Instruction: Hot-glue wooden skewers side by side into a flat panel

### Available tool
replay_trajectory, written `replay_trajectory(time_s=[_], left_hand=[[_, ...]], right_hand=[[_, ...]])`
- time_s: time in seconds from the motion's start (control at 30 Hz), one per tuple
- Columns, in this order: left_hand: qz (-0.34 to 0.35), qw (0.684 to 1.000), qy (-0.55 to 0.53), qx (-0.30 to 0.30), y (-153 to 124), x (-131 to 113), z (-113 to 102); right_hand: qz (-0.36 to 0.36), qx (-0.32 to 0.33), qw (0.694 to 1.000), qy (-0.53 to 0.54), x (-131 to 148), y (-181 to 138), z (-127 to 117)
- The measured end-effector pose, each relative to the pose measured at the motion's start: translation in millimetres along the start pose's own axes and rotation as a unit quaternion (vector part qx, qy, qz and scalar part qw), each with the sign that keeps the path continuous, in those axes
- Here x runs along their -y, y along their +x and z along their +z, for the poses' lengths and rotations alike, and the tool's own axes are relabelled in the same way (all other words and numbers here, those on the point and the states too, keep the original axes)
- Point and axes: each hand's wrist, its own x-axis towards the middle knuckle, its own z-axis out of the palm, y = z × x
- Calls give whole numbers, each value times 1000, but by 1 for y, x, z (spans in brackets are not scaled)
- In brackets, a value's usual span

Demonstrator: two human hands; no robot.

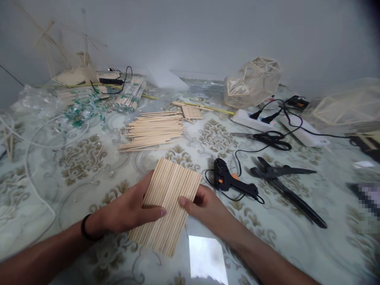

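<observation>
Between both hands is a flat panel of wooden sticks [173,186], the sticks lying side by side and the panel tilted over the table. My left hand [136,208] grips its left edge, thumb flat across the front and a dark band on the wrist. On the right edge, my right hand [202,204] holds with its thumb on the face and its fingers behind, hidden. A loose pile of wooden sticks [154,128] lies just beyond the panel. To the right of my right hand rests a black glue gun [234,180] with its cord.
Black-handled pliers [285,186] and scissors [267,137] lie at the right. Behind them are a white power strip [252,120] with plugs and a stick-framed model [253,81]. Wrapped stick bundles [130,95], plastic wrappers [80,113] and a white cable [37,190] occupy the left.
</observation>
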Motion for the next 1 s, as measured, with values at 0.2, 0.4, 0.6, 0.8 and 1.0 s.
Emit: replay_trajectory(time_s=[0.2, 0.4, 0.6, 0.8, 1.0], left_hand=[[-3, 1000, -18, 0, 0, 2, 0], [-1, 1000, -14, -16, 0, 1, -1], [15, 998, -68, 11, -1, 1, -3], [-31, 997, -61, -39, 4, 1, 2], [-68, 992, 23, -104, 6, 7, 9]], right_hand=[[-15, 24, 998, 49, 4, -3, 2], [-10, 43, 995, 86, 1, -3, 3], [9, 41, 996, 77, 0, -3, 1], [-15, 49, 998, 37, 2, -2, 2], [-32, 38, 999, 10, 3, -2, 2]])
